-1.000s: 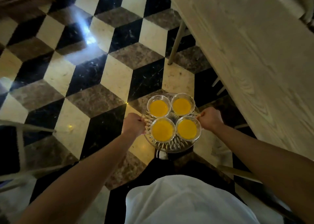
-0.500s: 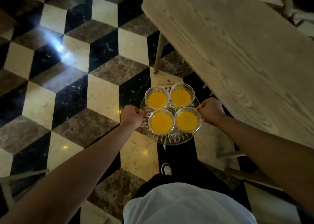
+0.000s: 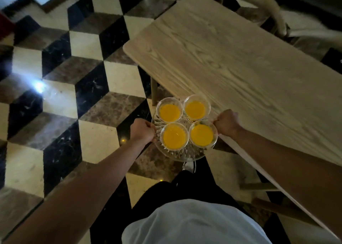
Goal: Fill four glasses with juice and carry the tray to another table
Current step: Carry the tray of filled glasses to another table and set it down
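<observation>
A round cut-glass tray [image 3: 182, 154] is held in the air in front of me, over the floor and the near edge of a wooden table. On it stand several glasses of orange juice [image 3: 174, 138], packed close together. My left hand [image 3: 142, 131] is shut on the tray's left rim. My right hand [image 3: 226, 122] is shut on its right rim, above the table's edge. The tray looks level.
A long pale wooden table [image 3: 240, 64] runs from the upper middle to the lower right, one leg [image 3: 154, 92] showing just beyond the tray. A pale chair [image 3: 273, 16] stands behind it. The floor [image 3: 61, 99] has black, cream and brown cube-pattern tiles.
I have moved closer to the wooden table with the tray. The tray's right side and my right hand now sit over the table's near edge. Both hands keep their grip.
</observation>
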Demonstrator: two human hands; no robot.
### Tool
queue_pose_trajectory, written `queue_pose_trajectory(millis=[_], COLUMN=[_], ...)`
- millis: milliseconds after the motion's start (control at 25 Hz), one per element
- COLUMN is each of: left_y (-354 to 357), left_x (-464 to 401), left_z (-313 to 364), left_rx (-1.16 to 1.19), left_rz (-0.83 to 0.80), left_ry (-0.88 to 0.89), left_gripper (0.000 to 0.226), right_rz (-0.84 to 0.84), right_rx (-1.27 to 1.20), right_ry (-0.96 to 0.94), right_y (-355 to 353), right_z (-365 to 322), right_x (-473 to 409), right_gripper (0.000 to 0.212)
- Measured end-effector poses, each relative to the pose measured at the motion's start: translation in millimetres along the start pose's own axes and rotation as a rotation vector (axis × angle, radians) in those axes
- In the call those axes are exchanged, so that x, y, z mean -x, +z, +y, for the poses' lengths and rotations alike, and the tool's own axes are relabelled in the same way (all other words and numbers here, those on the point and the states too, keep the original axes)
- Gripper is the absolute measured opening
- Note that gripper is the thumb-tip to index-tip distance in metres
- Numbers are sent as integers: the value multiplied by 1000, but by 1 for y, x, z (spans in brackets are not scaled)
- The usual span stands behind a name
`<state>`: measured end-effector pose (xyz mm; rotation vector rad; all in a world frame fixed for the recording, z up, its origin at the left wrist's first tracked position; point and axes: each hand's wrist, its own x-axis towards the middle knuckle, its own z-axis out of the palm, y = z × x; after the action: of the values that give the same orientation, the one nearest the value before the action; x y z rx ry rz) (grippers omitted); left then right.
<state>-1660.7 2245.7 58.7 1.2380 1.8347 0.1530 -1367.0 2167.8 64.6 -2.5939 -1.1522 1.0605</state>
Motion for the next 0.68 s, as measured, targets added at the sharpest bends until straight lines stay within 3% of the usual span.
queue_pose_trajectory(millis=[120,320,520,680], left_y=[7,18,35,57], left_x=[-26,-60,-88,-112], left_z=[40,115,178,231], left_rx=[-19,-128,-199,-279], left_rz=[-28,-129,-240,-315], left_ry=[52,168,301,388], left_gripper=[9,11,10,23], right_rz=[17,72,149,235], right_rx=[49,-24,-194,-295], right_ry=[45,163,316,461], right_y=[-21,-51,-74,-84], right_z=[-3,0,7,16], right_x=[-16,-40,-57,-64], right_gripper=[34,22,22,20])
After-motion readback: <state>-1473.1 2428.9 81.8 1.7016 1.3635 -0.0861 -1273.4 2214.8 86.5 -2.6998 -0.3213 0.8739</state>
